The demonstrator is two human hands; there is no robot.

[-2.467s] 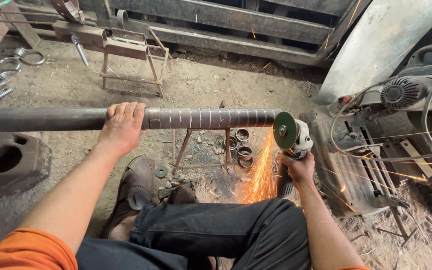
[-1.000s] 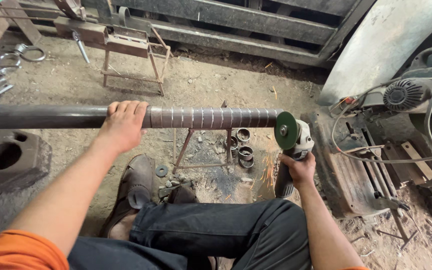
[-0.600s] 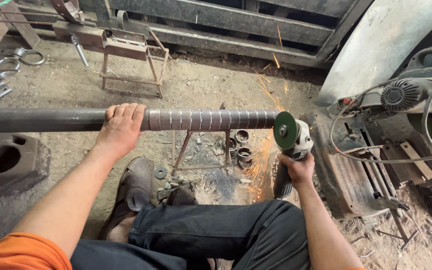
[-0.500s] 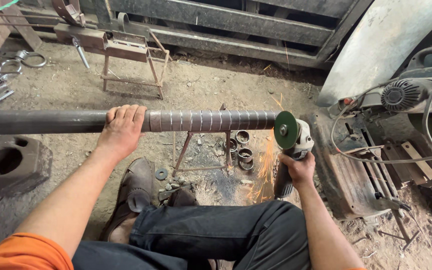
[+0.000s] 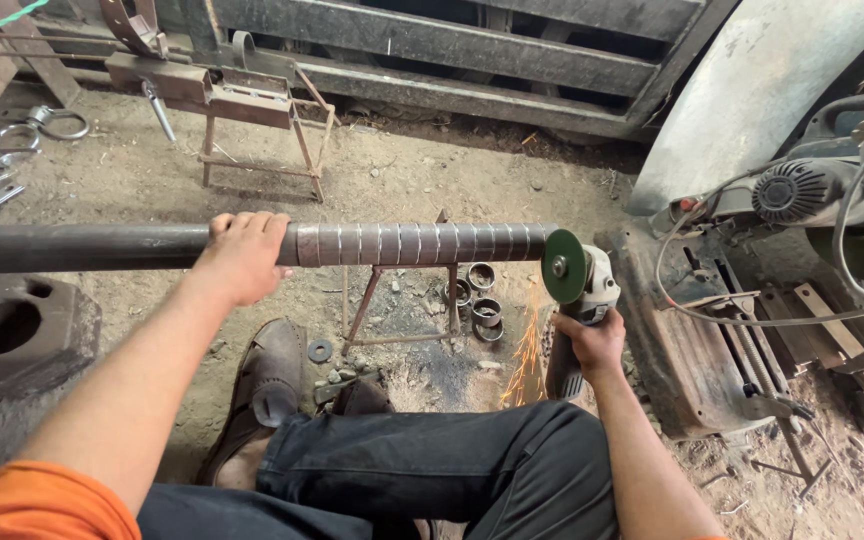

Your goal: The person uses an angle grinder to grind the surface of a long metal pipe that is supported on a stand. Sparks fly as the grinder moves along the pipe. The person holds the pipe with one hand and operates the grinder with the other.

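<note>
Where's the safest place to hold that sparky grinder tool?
By its long back handle, from underneath and behind, as the right hand does now. The angle grinder has its green disc at the front, against the pipe end with sparks falling, so fingers belong far from there.

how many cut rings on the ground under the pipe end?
4 visible, clustered on the dirt beside the stand: ring, ring, ring, ring. The pipe or sparks may hide more.
</note>
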